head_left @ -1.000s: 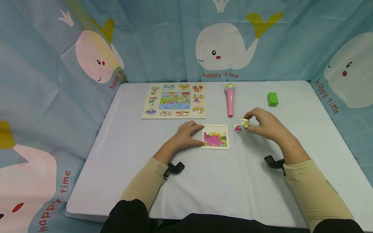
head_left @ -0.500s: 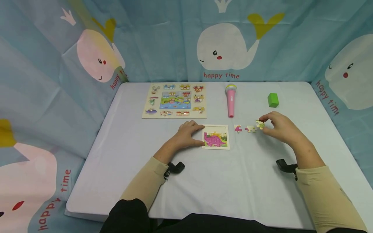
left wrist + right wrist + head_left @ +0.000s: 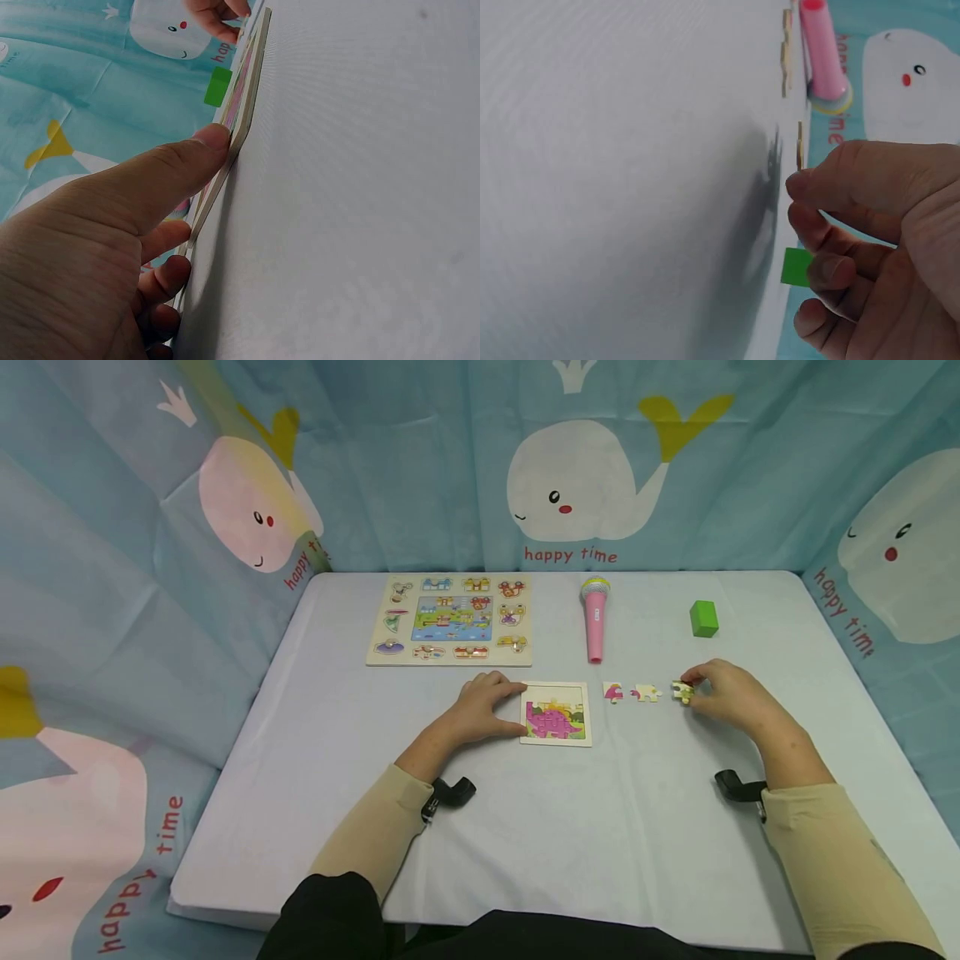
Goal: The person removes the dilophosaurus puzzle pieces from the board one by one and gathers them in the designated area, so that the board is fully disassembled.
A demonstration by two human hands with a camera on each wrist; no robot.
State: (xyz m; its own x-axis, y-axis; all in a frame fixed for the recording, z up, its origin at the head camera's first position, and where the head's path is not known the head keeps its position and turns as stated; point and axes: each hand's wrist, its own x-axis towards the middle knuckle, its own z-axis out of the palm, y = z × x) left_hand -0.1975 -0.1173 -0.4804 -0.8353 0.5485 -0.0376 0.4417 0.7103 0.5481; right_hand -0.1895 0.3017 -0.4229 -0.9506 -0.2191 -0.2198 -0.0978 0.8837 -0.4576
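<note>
A small framed jigsaw puzzle [image 3: 556, 742] with a pink dinosaur picture lies on the white table. My left hand [image 3: 480, 708] holds it at the left side, with the thumb [image 3: 212, 137] on the frame's near corner and the fingers along its edge. My right hand [image 3: 729, 691] pinches a yellow-green puzzle piece [image 3: 682, 692] between thumb and fingertips. In the right wrist view the puzzle piece [image 3: 800, 142] shows edge-on just above the table. To the right of the frame lie a pink puzzle piece [image 3: 612, 692] and a pale yellow one [image 3: 646, 692], apart from each other.
A wooden picture puzzle board [image 3: 449, 657] lies at the back left of the table [image 3: 570, 827]. Near the back stands or lies a pink toy microphone [image 3: 595, 622], and a green block [image 3: 704, 619] sits at the back right. A blue whale-print curtain [image 3: 420, 468] surrounds the table.
My right hand has moved right, then slightly nearer, with the yellow-green puzzle piece. The pale yellow piece behind it has come into view. My left hand stays on the framed puzzle.
</note>
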